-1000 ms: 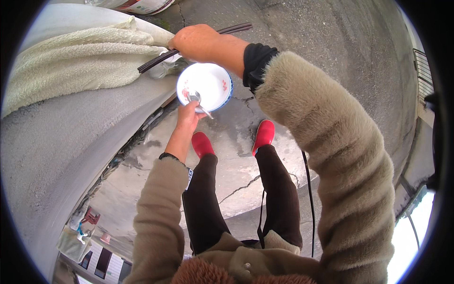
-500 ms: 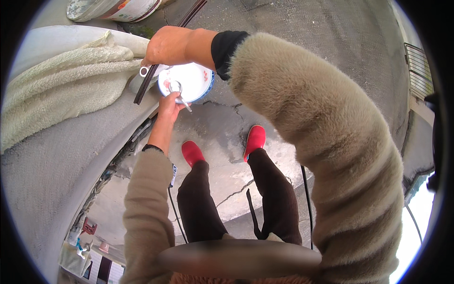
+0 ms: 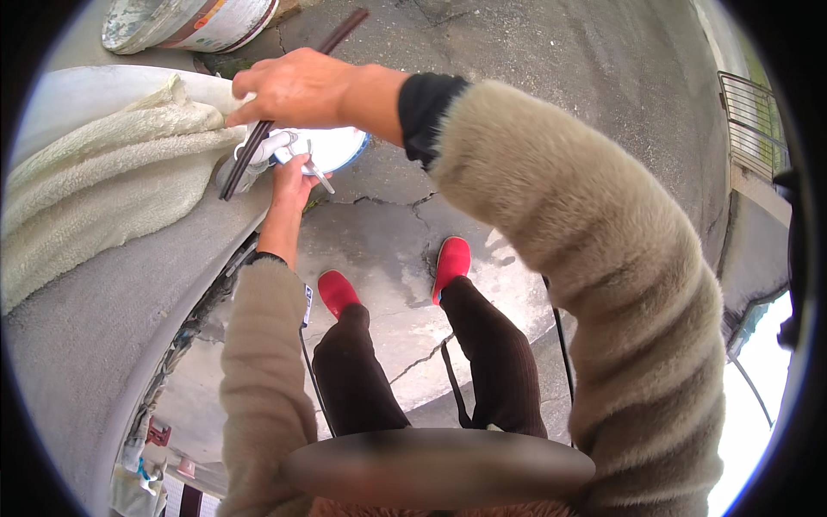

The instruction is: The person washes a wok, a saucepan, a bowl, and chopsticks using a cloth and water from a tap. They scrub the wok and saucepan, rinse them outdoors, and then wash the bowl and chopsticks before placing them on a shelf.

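My left hand [image 3: 291, 179] grips the near edge of a white bowl [image 3: 338, 148] with a blue rim, its thumb pressing a spoon [image 3: 320, 169] against the bowl. A pair of dark chopsticks [image 3: 247, 160] is tucked in my right hand [image 3: 291, 86], which arches above the bowl. The thumb and forefinger of that hand are spread toward a towel, while the other fingers are hidden. Between my hands, a white tap-like pipe [image 3: 277, 145] reaches over the bowl's left side. My right hand covers part of the bowl's far side, so its contents are hard to make out.
A cream towel [image 3: 112, 164] drapes over the grey ledge [image 3: 129, 293] at left. A stained bucket [image 3: 202, 24] lies at the upper left. Red shoes [image 3: 452, 263] stand on the cracked concrete floor [image 3: 379, 233]. Metal bars [image 3: 751, 116] show at far right.
Both hands, the bowl, spoon and chopsticks have shifted left in the picture. My right thumb and forefinger have spread apart, and more of the white pipe shows. The view has shifted slightly too.
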Motion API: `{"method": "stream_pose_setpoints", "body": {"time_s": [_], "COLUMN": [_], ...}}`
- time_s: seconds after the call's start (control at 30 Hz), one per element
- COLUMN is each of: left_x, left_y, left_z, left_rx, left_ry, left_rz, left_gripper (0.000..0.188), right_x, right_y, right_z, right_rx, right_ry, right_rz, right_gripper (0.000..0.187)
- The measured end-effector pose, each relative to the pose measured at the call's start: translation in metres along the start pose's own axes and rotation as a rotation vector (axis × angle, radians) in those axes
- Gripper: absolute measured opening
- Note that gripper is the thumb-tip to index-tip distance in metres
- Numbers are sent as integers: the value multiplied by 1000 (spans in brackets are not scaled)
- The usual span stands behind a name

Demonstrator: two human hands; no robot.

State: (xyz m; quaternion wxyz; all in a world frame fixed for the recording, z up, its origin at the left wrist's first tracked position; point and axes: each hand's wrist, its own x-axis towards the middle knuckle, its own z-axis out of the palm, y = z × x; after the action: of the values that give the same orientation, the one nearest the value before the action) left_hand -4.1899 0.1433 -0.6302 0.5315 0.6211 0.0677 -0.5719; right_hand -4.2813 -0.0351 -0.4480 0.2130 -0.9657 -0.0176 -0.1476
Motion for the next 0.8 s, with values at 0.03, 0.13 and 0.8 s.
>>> {"method": "stream_pose_setpoints", "body": {"time_s": [0.03, 0.13, 0.8], "left_x": [5, 17, -25], "left_y": [4, 13, -38], "left_z": [1, 11, -16], "left_rx": [8, 32, -292], "left_ry": [50, 52, -236], "left_rz": [-4, 61, -81], "left_gripper": [26, 27, 30], "right_x": [-16, -83, -328], "right_y": [0, -3, -135], "right_z": [-1, -9, 41], "right_rx": [51, 25, 491], "right_ry": [89, 276, -89], "right_rz": [115, 381, 1329], "right_gripper": [42, 47, 28]}}
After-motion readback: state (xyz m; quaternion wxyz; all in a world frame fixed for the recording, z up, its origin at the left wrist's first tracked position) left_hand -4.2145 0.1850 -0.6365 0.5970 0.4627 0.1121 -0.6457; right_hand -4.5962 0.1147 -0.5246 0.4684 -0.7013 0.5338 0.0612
